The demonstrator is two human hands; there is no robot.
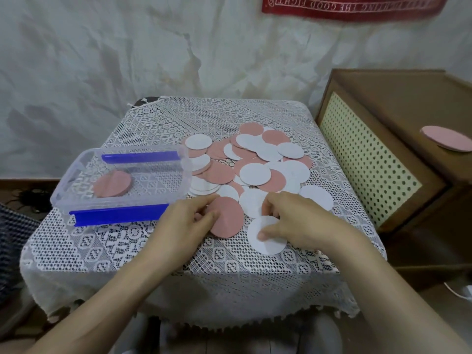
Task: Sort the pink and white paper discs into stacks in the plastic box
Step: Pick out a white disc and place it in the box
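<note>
Fingers [204,213] of the left hand [184,221] pinch a pink disc [227,221] beside the plastic box [122,180] (pink stack inside), while the right hand [301,221] presses a white disc [268,241] on the bench [153,251]; next, lift pink into the box.

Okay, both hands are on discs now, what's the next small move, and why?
Probably lift the pink disc under the left hand onto the pink stack in the plastic box; only pink lies there, and the box is beside that hand.

Soft even indoor light, faint shadows, wide-angle bending at edges, slight blur
</note>
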